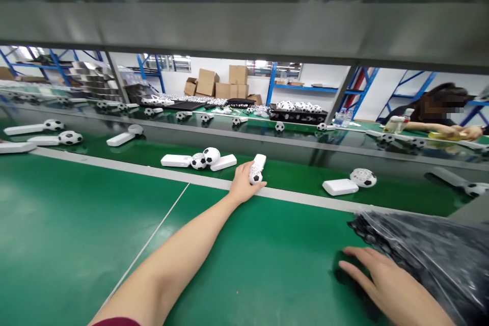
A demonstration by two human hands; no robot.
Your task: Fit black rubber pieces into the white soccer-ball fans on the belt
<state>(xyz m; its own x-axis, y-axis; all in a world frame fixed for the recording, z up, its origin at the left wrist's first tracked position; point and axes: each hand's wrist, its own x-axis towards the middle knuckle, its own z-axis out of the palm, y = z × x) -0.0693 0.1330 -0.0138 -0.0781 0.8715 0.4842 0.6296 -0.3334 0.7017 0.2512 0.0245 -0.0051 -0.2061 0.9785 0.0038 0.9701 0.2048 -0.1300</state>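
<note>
My left hand (243,186) reaches forward to the far strip and grips a white-handled piece with a black-and-white soccer-ball head (255,175). Its thumb and fingers are around the ball end, and the white handle points away. My right hand (382,277) is low on the right, fingers curved and apart, with no held thing plainly visible. Dark blur lies under its fingertips; whether that is shadow or a black part I cannot tell. Beside this hand lies a clear plastic bag (439,249) with black parts showing inside and at its mouth.
Similar ball-headed pieces (198,161) lie along the green belt (294,178), beyond a grey rail (305,197). A metal shelf (244,25) spans overhead. Across the line stand black trays of balls (298,112), cardboard boxes (239,75) and a person (439,107) at the right.
</note>
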